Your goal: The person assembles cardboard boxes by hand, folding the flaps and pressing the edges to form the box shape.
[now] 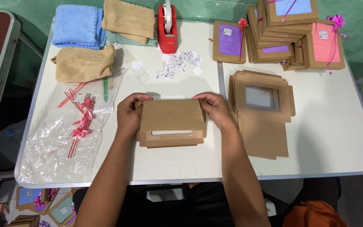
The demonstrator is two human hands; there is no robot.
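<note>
A brown cardboard box (pixel 171 122) with a window strip showing at its lower edge lies on the white table (pixel 181 162) in front of me. My left hand (pixel 130 113) grips its left upper corner. My right hand (pixel 216 110) grips its right upper corner. A flat flap of the box is folded over the top, held down by both thumbs. To the right lies a stack of flat unfolded window boxes (pixel 262 113).
Folded towels, blue (pixel 77 26) and tan (pixel 85 63), lie at the back left. A red tape dispenser (pixel 167 29) stands at the back centre, with small white labels (pixel 179 63) scattered before it. Finished ribboned boxes (pixel 290 33) are stacked back right. A plastic bag with red ribbons (pixel 74 126) lies left.
</note>
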